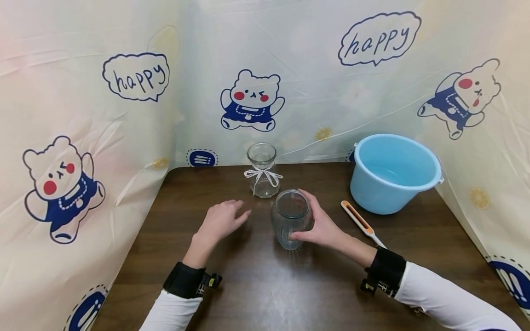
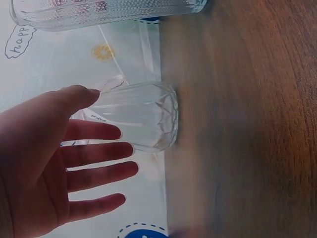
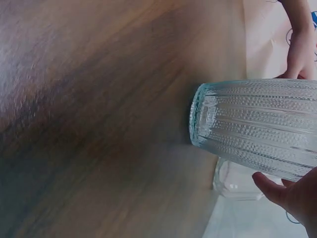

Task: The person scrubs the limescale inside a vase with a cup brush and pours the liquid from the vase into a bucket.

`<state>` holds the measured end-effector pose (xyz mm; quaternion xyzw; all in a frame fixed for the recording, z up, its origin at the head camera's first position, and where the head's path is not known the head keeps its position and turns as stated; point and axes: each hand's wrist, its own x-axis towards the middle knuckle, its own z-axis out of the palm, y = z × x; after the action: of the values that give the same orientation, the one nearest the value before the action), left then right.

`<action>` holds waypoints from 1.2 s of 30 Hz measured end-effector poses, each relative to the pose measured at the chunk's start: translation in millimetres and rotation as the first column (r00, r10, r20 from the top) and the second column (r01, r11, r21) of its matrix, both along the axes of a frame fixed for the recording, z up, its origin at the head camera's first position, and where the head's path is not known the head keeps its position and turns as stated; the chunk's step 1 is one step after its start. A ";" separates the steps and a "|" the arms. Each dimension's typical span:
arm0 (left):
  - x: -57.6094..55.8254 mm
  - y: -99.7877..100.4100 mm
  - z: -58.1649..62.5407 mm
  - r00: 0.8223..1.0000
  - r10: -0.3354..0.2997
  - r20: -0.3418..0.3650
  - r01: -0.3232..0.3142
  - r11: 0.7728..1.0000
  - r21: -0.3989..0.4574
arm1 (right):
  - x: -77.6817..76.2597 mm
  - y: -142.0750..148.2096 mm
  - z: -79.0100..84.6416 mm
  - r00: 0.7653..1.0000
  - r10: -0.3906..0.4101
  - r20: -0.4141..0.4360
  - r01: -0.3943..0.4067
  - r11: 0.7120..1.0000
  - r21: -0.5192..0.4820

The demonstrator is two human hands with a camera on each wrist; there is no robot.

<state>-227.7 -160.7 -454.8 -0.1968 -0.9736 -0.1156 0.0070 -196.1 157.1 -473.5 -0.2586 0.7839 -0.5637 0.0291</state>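
In the head view my right hand (image 1: pixel 320 225) grips the right side of a ribbed, dotted glass jar (image 1: pixel 285 230), thumb in front and fingers behind. The jar stands upright near the middle of the dark wooden table; whether its base touches the wood I cannot tell. My left hand (image 1: pixel 221 219) hovers to the left with fingers extended and nothing in it. Behind the jar is a smaller clear glass vase (image 1: pixel 265 187) with a white ribbon bow at its neck. In the left wrist view the spread left fingers (image 2: pixel 99 154) overlap this vase (image 2: pixel 148 116), apparently apart from it.
A light blue bucket (image 1: pixel 378 200) stands at the back right of the table (image 1: pixel 265 294). Beside it lies a slim white tool (image 1: pixel 360 218) with an orange strip. A printed cloth (image 1: pixel 306 92) hangs behind and along both sides.
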 end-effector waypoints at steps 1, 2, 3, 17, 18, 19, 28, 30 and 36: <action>0.2 -0.1 -0.4 1.000 -0.004 0.001 0.004 1.000 0.002 | 0.2 0.3 -0.8 1.000 0.003 0.007 -0.003 1.000 -0.006; 0.4 -0.3 -0.7 1.000 -0.007 0.000 0.007 1.000 0.005 | 0.2 0.7 -1.7 1.000 0.005 0.016 -0.005 1.000 -0.013; 0.4 -0.6 -1.1 1.000 -0.009 0.000 0.009 1.000 0.007 | 0.0 1.1 -2.7 1.000 0.009 0.022 -0.009 1.000 -0.023; 1.4 -2.6 -6.0 0.999 -0.030 0.017 0.030 1.000 0.005 | 1.8 -3.5 -5.2 0.996 -0.056 -0.065 0.055 0.998 -0.020; 1.8 -2.8 -6.2 0.999 -0.029 0.019 0.029 1.000 0.005 | 2.5 -4.5 -4.4 0.996 -0.073 -0.059 0.073 0.997 -0.017; 2.1 -3.1 -6.4 0.999 -0.028 0.020 0.028 1.000 0.006 | 3.1 -5.3 -3.5 0.994 -0.091 -0.052 0.091 0.996 -0.014; 3.0 -3.9 -7.0 0.998 -0.037 0.050 0.037 0.999 0.003 | 4.4 -2.4 -2.5 0.985 -0.169 -0.040 0.168 0.985 -0.042; 2.4 -4.1 -6.0 0.998 -0.034 0.058 0.034 0.999 0.001 | 6.3 -0.3 -1.0 0.980 -0.198 -0.023 0.196 0.979 -0.052; 1.2 -4.4 -4.5 0.997 -0.039 0.061 0.039 0.999 -0.006 | 9.7 15.3 8.9 0.966 -0.256 -0.024 0.252 0.962 -0.101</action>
<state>-226.4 -165.1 -459.2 -0.2123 -0.9697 -0.1184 -0.0255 -186.3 172.4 -464.5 -0.1676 0.7828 -0.5952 -0.0704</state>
